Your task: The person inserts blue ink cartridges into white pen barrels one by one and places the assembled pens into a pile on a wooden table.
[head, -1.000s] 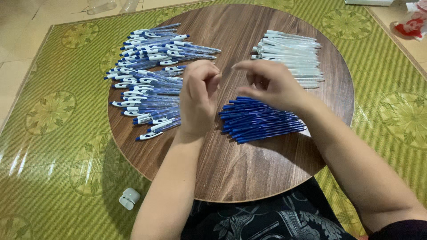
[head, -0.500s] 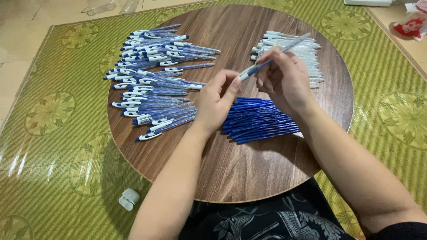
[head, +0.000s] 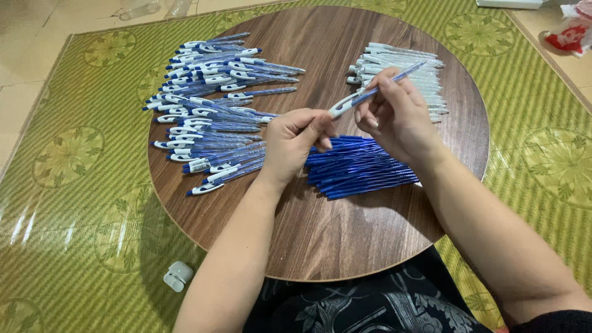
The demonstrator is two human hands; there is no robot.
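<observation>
Evidently light, stiff, slick plastic: pen [head: 370, 94] pinched mid-barrel by right hand [head: 398, 117]; left hand [head: 296, 142] curled, perhaps gripping its white end.

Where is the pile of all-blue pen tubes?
The blue pen refills lie on the round wooden table, near its middle, just below both hands and right of the finished pens.

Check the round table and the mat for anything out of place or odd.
On the round table nothing stands out: finished pens, blue refills and clear barrels lie in separate piles. The right hand and left hand hold one pen. One small white object lies alone on the green mat.
</observation>
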